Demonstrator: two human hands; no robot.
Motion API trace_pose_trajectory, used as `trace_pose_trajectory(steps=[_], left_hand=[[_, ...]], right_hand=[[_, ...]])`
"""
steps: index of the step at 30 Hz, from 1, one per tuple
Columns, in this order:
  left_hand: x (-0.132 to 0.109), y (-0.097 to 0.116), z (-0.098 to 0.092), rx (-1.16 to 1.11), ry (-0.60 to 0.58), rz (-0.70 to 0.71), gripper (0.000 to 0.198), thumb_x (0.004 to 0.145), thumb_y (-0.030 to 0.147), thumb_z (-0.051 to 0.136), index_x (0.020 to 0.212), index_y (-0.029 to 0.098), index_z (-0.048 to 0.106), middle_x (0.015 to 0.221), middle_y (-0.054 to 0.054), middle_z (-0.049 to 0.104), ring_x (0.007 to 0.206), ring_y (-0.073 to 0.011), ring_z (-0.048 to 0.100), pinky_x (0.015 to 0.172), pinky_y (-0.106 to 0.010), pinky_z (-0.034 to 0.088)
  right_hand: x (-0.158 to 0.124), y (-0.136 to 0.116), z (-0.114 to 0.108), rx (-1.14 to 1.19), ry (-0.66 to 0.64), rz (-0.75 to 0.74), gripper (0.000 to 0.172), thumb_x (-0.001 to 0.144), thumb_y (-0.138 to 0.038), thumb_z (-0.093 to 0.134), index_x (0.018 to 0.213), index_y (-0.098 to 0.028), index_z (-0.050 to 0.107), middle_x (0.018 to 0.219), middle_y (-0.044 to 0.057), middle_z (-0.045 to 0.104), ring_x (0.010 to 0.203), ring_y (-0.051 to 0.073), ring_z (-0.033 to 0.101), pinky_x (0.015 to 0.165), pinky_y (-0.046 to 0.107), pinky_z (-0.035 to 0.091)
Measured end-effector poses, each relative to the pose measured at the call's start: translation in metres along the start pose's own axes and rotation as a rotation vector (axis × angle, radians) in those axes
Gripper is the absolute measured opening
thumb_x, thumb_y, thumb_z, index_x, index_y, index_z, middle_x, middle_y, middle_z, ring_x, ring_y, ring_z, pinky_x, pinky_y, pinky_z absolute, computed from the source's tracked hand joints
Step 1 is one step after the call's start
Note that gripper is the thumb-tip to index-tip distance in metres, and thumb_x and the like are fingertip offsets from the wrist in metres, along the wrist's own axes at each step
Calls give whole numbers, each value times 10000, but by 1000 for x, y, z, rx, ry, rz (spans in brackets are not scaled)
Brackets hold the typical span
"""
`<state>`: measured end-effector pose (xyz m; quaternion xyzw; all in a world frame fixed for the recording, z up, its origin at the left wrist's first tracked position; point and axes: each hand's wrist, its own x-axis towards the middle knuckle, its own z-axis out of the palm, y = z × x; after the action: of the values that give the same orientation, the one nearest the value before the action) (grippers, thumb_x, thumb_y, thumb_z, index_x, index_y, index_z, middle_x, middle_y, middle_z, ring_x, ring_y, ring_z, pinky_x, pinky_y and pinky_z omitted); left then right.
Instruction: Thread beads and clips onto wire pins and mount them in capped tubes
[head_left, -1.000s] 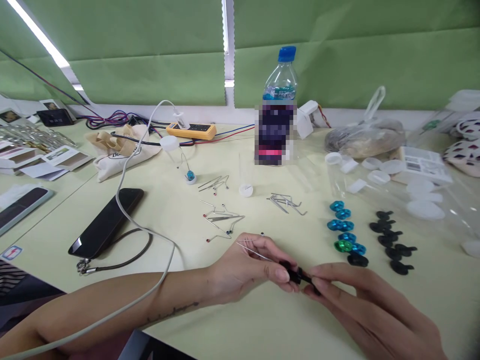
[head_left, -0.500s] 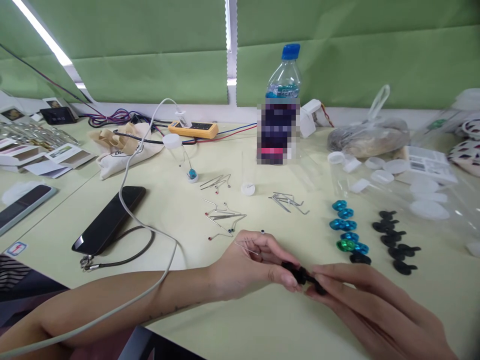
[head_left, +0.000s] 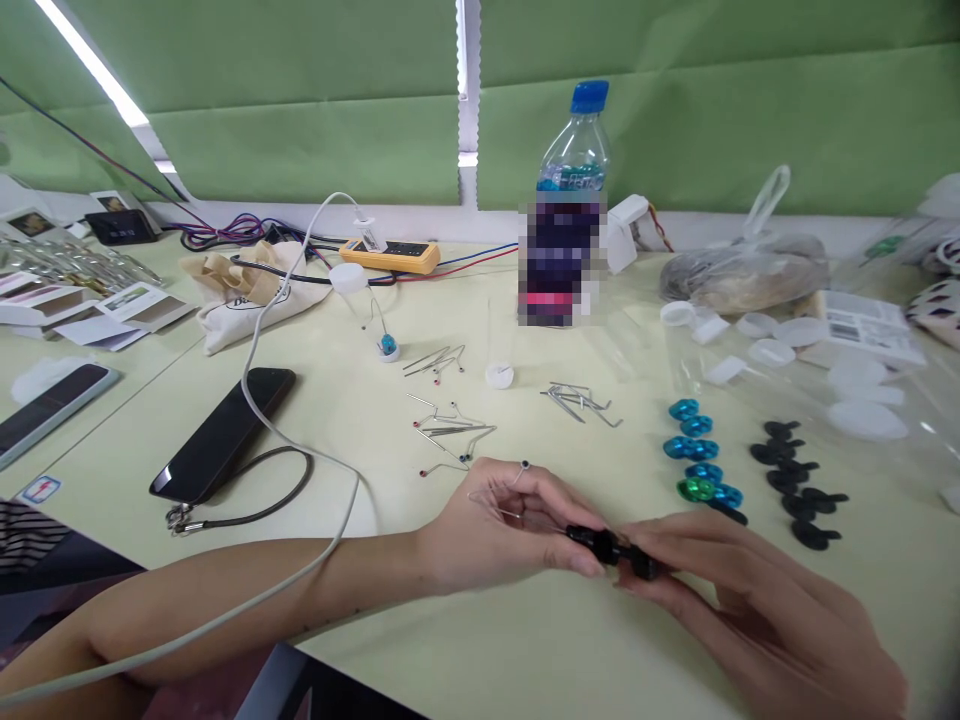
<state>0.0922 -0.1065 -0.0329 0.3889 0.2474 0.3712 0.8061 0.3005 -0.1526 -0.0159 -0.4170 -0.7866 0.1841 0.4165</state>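
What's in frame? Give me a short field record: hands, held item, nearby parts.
left hand: pinches one end of the black part; also holds a thin wire pin
right hand: pinches the other end of the black part
surface: pale table
near right hand: blue caps, one green cap, black pieces
beyond left hand: loose pins
farther: water bottle, phone
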Motion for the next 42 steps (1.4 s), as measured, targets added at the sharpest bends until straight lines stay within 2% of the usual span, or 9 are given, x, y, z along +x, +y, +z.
trace_pose_trajectory(steps=[6,10,17,21,26,30,34,42], left_hand=[[1,1,0,-30,-9,-6,229,583,121,870,756,102,721,839,-70,751,752,-166,712,746,-305,571],[1,1,0,-26,-11,-3,224,580,120,869,747,105,720,835,-71,755,743,-172,715,731,-310,573],[0,-1,-1,-18,-31,16,207,611,115,853,770,109,721,846,-79,752,741,-175,715,736,-319,571],[0,-1,-1,-18,-51,29,190,628,92,837,780,111,724,866,-76,751,740,-166,714,725,-305,569],[0,-2,-2,-9,-51,22,204,619,100,844,781,111,721,865,-76,749,769,-174,714,742,-307,567],[0,-2,-2,-5,-47,11,212,610,112,852,773,106,717,856,-77,748,768,-173,712,750,-308,569],[0,-3,-3,-8,-62,31,211,616,91,845,784,105,718,867,-74,745,774,-167,713,749,-299,573],[0,-7,-6,23,-85,38,219,615,53,836,791,109,719,879,-75,746,764,-151,712,743,-287,576]], right_hand=[[-1,6,3,153,-52,64,295,851,-138,661,1098,-296,629,868,6,734,753,184,722,602,221,607],[-3,8,3,183,-67,64,320,851,-102,646,1100,-301,624,865,8,735,748,184,723,609,222,613],[-5,9,6,208,-56,123,224,872,-202,675,1057,-317,622,860,-23,746,724,154,731,641,182,624],[-2,6,5,202,-48,142,130,881,-257,675,991,-310,630,801,-35,748,648,138,731,580,147,610],[-3,8,4,199,-68,168,129,866,-257,691,969,-307,631,780,-37,748,610,135,732,544,130,602],[-8,5,10,267,3,274,74,868,-329,691,935,-314,665,740,-44,735,582,123,718,504,115,581],[-10,-1,14,288,61,384,113,854,-416,693,922,-327,683,711,-52,738,587,120,713,487,117,563],[-10,7,8,238,-58,283,97,934,-386,599,1002,-334,644,691,-60,729,563,118,697,539,186,563]])
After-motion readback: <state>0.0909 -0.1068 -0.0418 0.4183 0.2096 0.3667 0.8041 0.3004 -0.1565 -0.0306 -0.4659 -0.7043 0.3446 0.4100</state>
